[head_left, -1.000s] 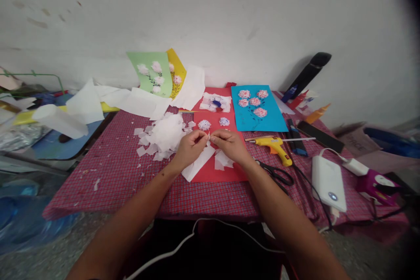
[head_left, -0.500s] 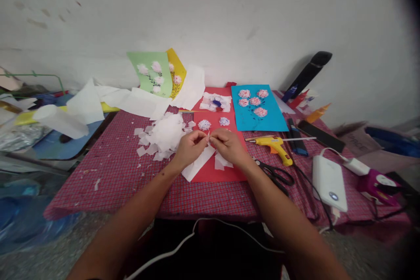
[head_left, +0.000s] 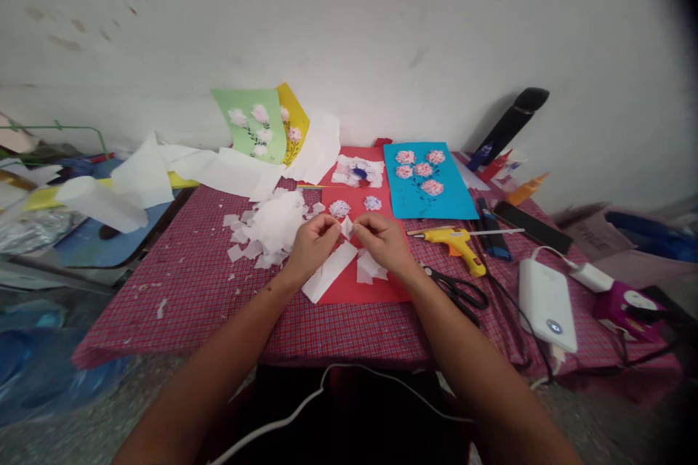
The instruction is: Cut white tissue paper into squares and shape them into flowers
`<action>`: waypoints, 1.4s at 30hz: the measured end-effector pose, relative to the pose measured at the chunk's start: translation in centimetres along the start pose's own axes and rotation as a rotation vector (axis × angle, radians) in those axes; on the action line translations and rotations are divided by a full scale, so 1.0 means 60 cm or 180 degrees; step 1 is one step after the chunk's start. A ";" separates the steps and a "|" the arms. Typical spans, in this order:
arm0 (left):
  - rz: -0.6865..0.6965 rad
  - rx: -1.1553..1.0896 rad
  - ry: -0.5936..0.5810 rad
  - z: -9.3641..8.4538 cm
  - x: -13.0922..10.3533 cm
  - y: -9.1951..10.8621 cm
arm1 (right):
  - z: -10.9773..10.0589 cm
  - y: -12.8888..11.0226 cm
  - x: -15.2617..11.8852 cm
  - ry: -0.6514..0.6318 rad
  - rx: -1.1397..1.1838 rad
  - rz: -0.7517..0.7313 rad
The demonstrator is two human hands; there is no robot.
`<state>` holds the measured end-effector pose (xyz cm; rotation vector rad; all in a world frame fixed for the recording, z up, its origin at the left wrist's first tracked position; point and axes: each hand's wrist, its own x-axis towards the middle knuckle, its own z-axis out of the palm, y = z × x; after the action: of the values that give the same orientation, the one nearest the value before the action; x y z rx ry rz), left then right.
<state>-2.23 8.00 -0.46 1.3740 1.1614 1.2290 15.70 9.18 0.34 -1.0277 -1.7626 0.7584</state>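
Between my two hands is a small piece of white tissue paper (head_left: 347,227), its tip pointing up. My left hand (head_left: 313,243) pinches its left side, and my right hand (head_left: 383,241) pinches the right side. Both are just above a red sheet of card (head_left: 341,287). On the card, beyond my fingers, sit two purple-speckled paper flowers (head_left: 339,208). A folded white tissue strip (head_left: 329,272) lies under my left hand, and small tissue squares (head_left: 369,268) lie beneath my right. Farther back is a tissue pad stained blue and red (head_left: 358,171).
A heap of tissue squares (head_left: 275,221) lies left of the card. To the right are a blue flower card (head_left: 430,192), a yellow glue gun (head_left: 455,241), black scissors (head_left: 458,288) and a white power bank (head_left: 547,305). Green (head_left: 254,109) and yellow cards lean on the wall.
My fingertips have drawn slightly apart, and the tissue piece between them now shows wider and flatter. The things on the table have not moved.
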 end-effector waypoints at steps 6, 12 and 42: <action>-0.0197 -0.0423 0.0170 0.000 0.006 -0.006 | -0.006 -0.004 0.003 0.0208 0.0646 0.0539; -0.0300 -0.0797 0.0282 0.002 0.009 -0.001 | -0.007 -0.001 0.004 0.0338 0.1263 0.0839; -0.0529 -0.1532 0.0227 0.001 0.013 -0.003 | -0.051 0.009 0.009 -0.0924 -0.0791 0.0707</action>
<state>-2.12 8.77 -0.53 0.8651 0.9257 1.3363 18.57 10.08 1.29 -1.3513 -2.0508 0.8760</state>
